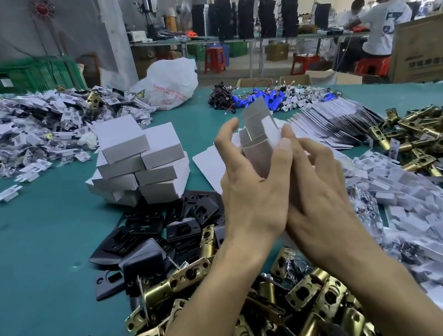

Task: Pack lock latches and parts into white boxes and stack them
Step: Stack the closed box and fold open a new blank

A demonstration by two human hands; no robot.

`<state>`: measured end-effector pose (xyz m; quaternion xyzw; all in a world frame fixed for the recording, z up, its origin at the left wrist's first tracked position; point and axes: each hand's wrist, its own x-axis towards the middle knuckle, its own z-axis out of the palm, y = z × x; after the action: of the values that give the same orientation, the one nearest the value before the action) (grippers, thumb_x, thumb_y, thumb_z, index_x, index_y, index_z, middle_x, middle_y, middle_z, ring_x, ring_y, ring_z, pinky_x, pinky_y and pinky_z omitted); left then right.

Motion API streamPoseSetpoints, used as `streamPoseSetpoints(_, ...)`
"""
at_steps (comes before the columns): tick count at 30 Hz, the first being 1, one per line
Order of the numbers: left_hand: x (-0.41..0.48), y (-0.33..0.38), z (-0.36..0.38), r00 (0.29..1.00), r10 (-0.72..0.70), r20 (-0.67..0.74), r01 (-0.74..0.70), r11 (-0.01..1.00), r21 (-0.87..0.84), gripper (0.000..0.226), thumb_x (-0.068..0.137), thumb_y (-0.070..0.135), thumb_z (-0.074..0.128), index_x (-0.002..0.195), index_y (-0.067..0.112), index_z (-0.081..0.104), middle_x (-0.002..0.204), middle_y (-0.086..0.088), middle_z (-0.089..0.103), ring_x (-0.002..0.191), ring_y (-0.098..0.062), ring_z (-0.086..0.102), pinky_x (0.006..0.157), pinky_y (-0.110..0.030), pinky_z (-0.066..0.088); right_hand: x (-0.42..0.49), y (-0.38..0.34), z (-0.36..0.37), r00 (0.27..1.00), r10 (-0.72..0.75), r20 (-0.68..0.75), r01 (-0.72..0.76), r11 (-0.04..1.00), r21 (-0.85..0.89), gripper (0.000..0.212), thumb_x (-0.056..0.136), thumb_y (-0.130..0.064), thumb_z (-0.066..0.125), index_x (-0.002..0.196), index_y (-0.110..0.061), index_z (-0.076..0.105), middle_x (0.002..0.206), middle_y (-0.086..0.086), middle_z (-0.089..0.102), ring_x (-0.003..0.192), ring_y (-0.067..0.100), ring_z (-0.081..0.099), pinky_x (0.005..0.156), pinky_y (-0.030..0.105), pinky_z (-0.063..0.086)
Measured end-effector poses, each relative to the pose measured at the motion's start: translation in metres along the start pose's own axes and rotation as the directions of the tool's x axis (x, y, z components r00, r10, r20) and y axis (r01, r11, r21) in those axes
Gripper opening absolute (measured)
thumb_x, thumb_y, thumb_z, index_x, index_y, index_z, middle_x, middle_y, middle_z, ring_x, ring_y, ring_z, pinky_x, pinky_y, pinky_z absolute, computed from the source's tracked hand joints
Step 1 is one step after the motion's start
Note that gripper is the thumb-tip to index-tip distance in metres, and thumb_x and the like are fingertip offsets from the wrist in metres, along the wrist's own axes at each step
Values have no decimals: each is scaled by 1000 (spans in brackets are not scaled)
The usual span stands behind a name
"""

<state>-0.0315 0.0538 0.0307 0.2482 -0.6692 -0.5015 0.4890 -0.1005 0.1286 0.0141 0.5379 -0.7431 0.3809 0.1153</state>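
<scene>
The left hand (249, 195) and right hand (322, 193) together gripped one small white cardboard box (258, 158), its top flaps open. Roughly nine closed white boxes (126, 149) stood stacked to its left.

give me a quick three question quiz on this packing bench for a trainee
1. True or false: the white box held in the left hand and right hand has its top flaps shut.
2. What lies just in front of the stack of closed boxes, nearer the camera? A black plates B blue cells C red stools
3. Fill in: the table top is ____ in colour.
Key: 1 false; 2 A; 3 teal.
</scene>
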Motion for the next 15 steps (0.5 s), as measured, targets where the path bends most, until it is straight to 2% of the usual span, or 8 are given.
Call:
streamPoseSetpoints(2, 0, 0, -1, 1000, -2, 18, 2, 1000, -9, 59, 81, 55, 64, 126, 55, 26, 94, 29, 64, 89, -5, 70, 87, -38, 57, 2, 4, -5, 998, 45, -46, -45, 999, 8, 65, 98, -46, 37, 157, -34, 12, 131, -8, 32, 115, 9, 35, 95, 23, 29)
streamPoseSetpoints(5, 0, -4, -1, 1000, 4, 31, -4, 1000, 3, 68, 83, 47, 73, 139, 38, 35, 109, 25, 62, 97, -10, 70, 91, -40, 56, 5, 9, -12, 995, 71, -72, -66, 996, 65, 61, 103, -35, 39, 158, -31, 13, 118, -12, 39, 96, -7, 35, 79, 13, 27)
streamPoseSetpoints(8, 1, -7, -3, 999, 19, 34, -20, 1000, 6, 65, 84, 40, 77, 138, 36, 41, 125, 14, 61, 104, -17, 68, 93, -43, 55, 6, 12, -16, 995, 72, -64, -67, 994, 82, 62, 103, -34, 41, 155, -44, 10, 119, -15, 43, 96, -8, 37, 81, 18, 30)
streamPoseSetpoints(10, 3, -6, -4, 999, 44, 20, -43, 998, -50, 61, 81, 37, 78, 131, 41, 44, 121, 19, 61, 105, -10, 67, 92, -42, 57, 6, 16, -19, 993, 107, -54, -100, 988, 115, 59, 101, -40, 43, 152, -50, 17, 115, -13, 49, 88, -2, 43, 80, 25, 35)
streamPoseSetpoints(12, 4, -5, -4, 997, 78, 16, -75, 986, -149, 59, 80, 28, 78, 125, 45, 43, 115, 12, 66, 102, -10, 69, 89, -40, 59, 8, 18, -18, 993, 117, -33, -111, 983, 148, 58, 98, -39, 49, 149, -51, 25, 109, -9, 54, 79, 0, 41, 79, 27, 36)
streamPoseSetpoints(13, 5, -7, -5, 994, 105, 20, -100, 978, -183, 60, 82, 22, 78, 123, 47, 43, 110, 8, 69, 97, -13, 72, 85, -39, 60, 7, 18, -17, 992, 123, -22, -117, 973, 201, 60, 96, -39, 52, 148, -52, 26, 108, -10, 56, 80, 0, 44, 81, 29, 39)
streamPoseSetpoints(15, 6, -9, -5, 986, 165, 35, -155, 969, -191, 63, 86, 12, 76, 119, 51, 40, 101, 8, 69, 87, -13, 73, 75, -31, 61, 7, 15, -16, 987, 160, 4, -151, 922, 357, 66, 92, -41, 60, 146, -55, 24, 109, -23, 61, 88, 1, 62, 82, 38, 53)
